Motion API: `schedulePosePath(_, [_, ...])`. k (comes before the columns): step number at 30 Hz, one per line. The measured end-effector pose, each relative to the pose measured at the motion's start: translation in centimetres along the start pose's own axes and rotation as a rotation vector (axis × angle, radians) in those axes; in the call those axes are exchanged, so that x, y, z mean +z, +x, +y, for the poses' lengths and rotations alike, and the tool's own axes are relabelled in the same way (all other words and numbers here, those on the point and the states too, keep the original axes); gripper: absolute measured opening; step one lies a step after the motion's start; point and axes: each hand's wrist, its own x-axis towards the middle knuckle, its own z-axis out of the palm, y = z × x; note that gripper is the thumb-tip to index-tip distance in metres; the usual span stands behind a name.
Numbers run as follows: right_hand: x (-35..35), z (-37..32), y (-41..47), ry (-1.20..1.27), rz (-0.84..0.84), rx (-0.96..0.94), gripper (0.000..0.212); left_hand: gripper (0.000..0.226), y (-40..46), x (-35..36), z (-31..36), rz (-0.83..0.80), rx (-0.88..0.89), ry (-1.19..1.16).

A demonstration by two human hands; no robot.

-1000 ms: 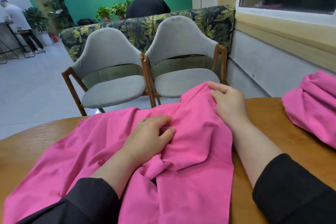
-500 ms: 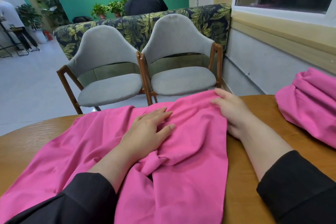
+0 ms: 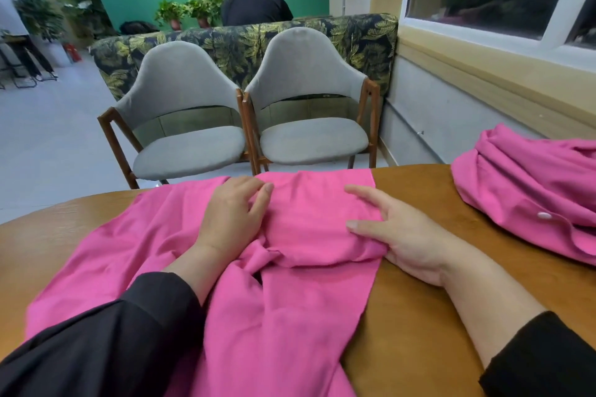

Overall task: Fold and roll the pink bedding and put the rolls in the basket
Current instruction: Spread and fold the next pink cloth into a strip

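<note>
A pink bedding sheet point(image 3: 277, 309) lies spread over the round wooden table point(image 3: 419, 309), bunched in a fold near its middle. My left hand point(image 3: 233, 216) rests palm down on the cloth near the far edge, fingers loosely bent. My right hand point(image 3: 400, 232) lies at the sheet's right edge with thumb and fingers stretched out, touching the fabric. A second pink bedding piece point(image 3: 529, 193) with a white button sits crumpled at the table's right. No basket is in view.
Two grey chairs point(image 3: 190, 126) point(image 3: 309, 119) with wooden frames stand just beyond the table's far edge, backed by a leaf-patterned sofa point(image 3: 245, 42). A person in black point(image 3: 254, 0) sits behind it, facing away. A wall with a window runs along the right.
The raised far corner of the sheet has been laid flat on the table. My right hand slid back toward me along the right edge and spread out. My left hand moved farther forward.
</note>
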Motion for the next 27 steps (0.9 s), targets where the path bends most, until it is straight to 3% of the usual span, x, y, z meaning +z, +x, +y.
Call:
schedulePosePath(3, [-0.8, 0.5, -0.4, -0.17, 0.465, -0.162, 0.035, 0.023, -1.4, -1.7, 0.6, -0.012, -0.117, -0.022])
schedulePosePath(5, [-1.9, 0.6, -0.7, -0.269, 0.631, -0.201, 0.032, 0.018, -3.2, -3.2, 1.2, 0.015, -0.166, -0.068])
schedulePosePath(11, [-1.6, 1.2, -0.8, -0.667, 0.583, -0.157, 0.04, 0.038, -8.0, -4.9, -0.4, -0.075, -0.303, 0.029])
schedulePosePath(15, [0.4, 0.2, -1.8, -1.062, 0.745, -0.23, 0.053, 0.035, -8.4, -5.3, 0.1, -0.042, -0.235, 0.04])
schedulePosePath(17, [2.2, -0.4, -2.2, -1.137, 0.68, -0.368, 0.045, 0.031, -8.6, -5.5, 0.7, 0.006, -0.178, -0.016])
schedulePosePath(21, [6.0, -0.5, -2.0, -1.029, 0.22, -0.331, 0.033, 0.023, -8.2, -7.2, -0.4, 0.163, -0.256, -0.028])
schedulePosePath(25, [7.2, -1.6, 1.2, -1.013, 0.25, -0.18, 0.038, 0.034, -6.5, -9.9, -5.5, 0.223, -0.567, 0.001])
schedulePosePath(27, [6.8, -1.9, 3.3, -1.084, 0.268, -0.071, 0.044, 0.04, -6.1, -10.4, -8.2, 0.109, -0.648, 0.089])
